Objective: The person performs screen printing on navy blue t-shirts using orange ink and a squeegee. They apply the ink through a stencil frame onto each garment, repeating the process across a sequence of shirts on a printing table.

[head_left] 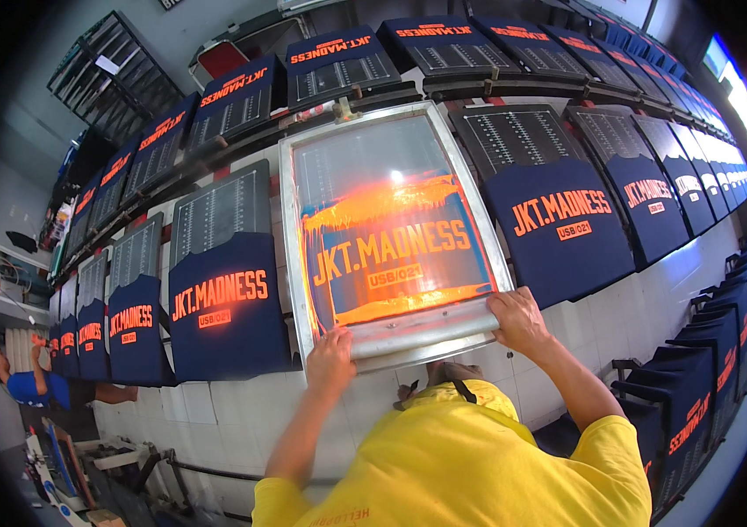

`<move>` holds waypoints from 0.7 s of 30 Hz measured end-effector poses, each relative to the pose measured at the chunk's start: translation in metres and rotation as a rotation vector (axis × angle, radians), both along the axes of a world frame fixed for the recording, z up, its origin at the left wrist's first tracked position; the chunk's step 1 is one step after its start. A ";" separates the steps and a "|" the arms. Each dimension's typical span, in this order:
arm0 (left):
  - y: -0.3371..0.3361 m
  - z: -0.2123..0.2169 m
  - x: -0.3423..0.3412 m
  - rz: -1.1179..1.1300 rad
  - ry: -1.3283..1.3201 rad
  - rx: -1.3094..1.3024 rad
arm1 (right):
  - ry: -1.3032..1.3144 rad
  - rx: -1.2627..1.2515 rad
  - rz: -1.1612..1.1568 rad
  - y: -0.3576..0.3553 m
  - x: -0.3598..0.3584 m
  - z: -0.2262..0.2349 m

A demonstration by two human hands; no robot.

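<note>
A silk-screen frame (pixel 470 176) with silver metal edges lies over a printing board in the middle. Bright orange ink (pixel 382 200) spreads in a ragged band across its mesh, with more ink along the near end. Lettering shows through the mesh between the two bands. Across the near end of the frame lies a wide metal squeegee (pixel 422 335). My left hand (pixel 330 360) is closed on its left end, and my right hand (pixel 517 320) grips its right end. The squeegee's blade edge is hidden.
Navy shirts with orange prints lie on boards on both sides, such as one at left (pixel 220 342) and one at right (pixel 558 250). Another row (pixel 330 48) runs behind. More printed shirts (pixel 685 386) stand at the right. A person in blue (pixel 31 386) is at far left.
</note>
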State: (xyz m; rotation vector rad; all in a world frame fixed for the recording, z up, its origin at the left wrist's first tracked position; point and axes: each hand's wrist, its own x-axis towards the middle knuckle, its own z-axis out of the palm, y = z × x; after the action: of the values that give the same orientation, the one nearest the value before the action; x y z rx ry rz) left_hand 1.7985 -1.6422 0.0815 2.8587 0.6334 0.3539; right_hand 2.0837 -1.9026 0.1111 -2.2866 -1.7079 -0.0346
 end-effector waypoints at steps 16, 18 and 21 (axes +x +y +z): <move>0.105 -0.017 0.095 -0.048 -0.091 0.079 | -0.097 0.015 0.035 0.103 0.107 -0.032; 0.126 -0.015 0.116 -0.038 -0.058 0.048 | -0.071 -0.021 0.004 0.135 0.134 -0.026; 0.156 -0.009 0.144 -0.010 -0.021 0.031 | -0.064 -0.125 -0.006 0.171 0.165 -0.018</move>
State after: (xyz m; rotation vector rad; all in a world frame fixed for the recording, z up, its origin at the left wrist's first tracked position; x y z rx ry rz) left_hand 1.9422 -1.4860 0.0723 2.8822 0.6149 0.3952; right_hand 2.2483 -1.7318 0.0936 -2.4050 -1.7820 -0.0022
